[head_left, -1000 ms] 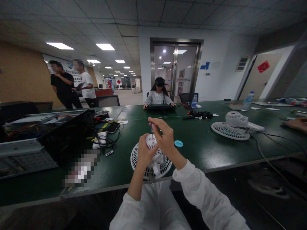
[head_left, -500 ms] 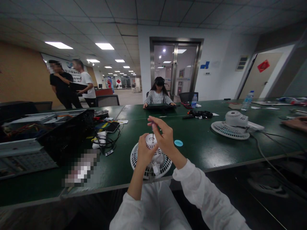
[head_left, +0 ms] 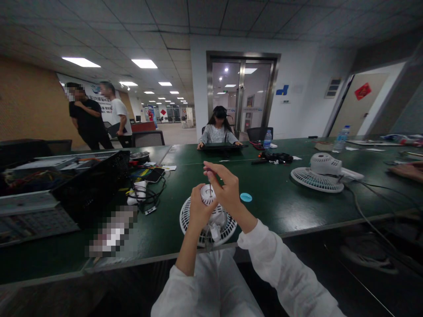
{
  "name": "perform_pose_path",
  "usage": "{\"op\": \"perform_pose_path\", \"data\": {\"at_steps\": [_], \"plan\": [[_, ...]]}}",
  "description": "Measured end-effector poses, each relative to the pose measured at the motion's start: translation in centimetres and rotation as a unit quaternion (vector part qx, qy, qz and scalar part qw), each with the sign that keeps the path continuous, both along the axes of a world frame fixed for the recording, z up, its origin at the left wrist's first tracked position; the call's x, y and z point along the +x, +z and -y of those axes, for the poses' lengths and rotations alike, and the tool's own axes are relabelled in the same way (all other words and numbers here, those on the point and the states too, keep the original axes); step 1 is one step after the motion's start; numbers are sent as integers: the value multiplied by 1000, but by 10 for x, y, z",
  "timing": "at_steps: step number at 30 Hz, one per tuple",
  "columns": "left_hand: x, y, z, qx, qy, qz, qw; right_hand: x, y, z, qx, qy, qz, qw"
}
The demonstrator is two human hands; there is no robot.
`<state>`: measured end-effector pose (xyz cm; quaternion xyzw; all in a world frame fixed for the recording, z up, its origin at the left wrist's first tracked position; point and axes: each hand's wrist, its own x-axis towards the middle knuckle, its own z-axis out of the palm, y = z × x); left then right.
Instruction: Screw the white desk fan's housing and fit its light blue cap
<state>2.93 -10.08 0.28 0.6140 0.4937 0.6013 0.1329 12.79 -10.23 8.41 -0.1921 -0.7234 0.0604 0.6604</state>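
A white electric fan [head_left: 228,226] lies grille-down at the table's near edge, its motor housing on top. My left hand [head_left: 200,209] is wrapped round the left side of that housing and grips it. Above it, my right hand [head_left: 226,187] pinches a screwdriver [head_left: 210,190] between thumb and fingers. The thin metal shaft stands nearly upright, its tip down in the top of the housing. Most of the screwdriver's handle is hidden by my fingers. Just right of the fan a light-blue round cap [head_left: 246,197] rests on the green table [head_left: 271,215].
An opened computer case [head_left: 89,189] stands at the left, beside cables [head_left: 150,189]. A second white fan [head_left: 319,176] lies at the right, its cord trailing over the edge. Water bottles [head_left: 341,138] stand farther back. A person [head_left: 218,132] sits opposite; another person's hand [head_left: 408,171] rests far right.
My right thumb and fingers have shifted slightly around the screwdriver's handle. My left hand and the fan stay in place. In the background, a standing person in white has lowered a dark object.
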Motion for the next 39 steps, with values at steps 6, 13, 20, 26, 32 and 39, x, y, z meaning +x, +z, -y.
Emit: {"op": "perform_pose_path", "data": {"at_steps": [6, 13, 20, 26, 32, 39], "plan": [[0, -1, 0, 1, -7, 0, 1000, -1, 1, -1, 29, -61, 4, 998], [0, 0, 1, 1, -4, 1, 1000, 0, 0, -3, 12, -36, -14, 999], [-1, 0, 0, -3, -4, 5, 1000, 1, 0, -3, 6, -27, 2, 1000], [-1, 0, 0, -1, -3, -1, 1000, 1, 1, -2, 17, -56, -8, 998], [-1, -1, -1, 6, -5, -2, 1000, 1, 0, -2, 1, -9, 0, 1000], [-1, -1, -1, 4, -6, 4, 1000, 1, 1, -2, 17, -52, -4, 998]]}}
